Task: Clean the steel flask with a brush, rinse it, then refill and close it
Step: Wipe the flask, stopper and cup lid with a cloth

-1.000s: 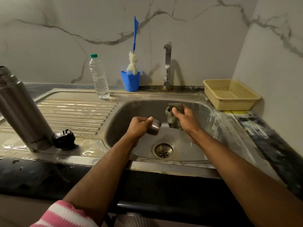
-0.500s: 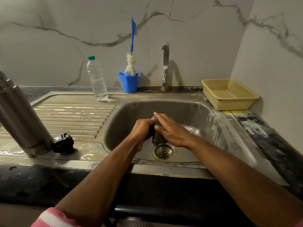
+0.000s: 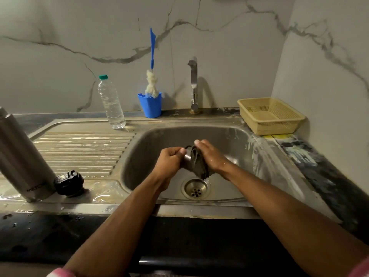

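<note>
Over the sink basin (image 3: 139,156), my left hand (image 3: 169,160) grips a small steel cup lid (image 3: 187,158), mostly hidden by my fingers. My right hand (image 3: 211,156) holds a dark wet scrub pad (image 3: 197,164) pressed against the lid's open end. The tall steel flask (image 3: 22,156) stands uncapped on the wet drainboard at far left, with its black stopper (image 3: 68,182) beside its base. A blue-handled bottle brush (image 3: 152,76) stands in a blue cup (image 3: 150,104) against the back wall.
A clear water bottle with a green cap (image 3: 110,102) stands on the drainboard's back edge. The tap (image 3: 193,84) rises behind the basin, no water running. A beige plastic basket (image 3: 269,114) sits at back right. The drain (image 3: 196,187) lies below my hands. The counter is wet.
My right hand brought the scrub pad from above the basin onto the lid in my left hand. Both hands now work together just above the drain.
</note>
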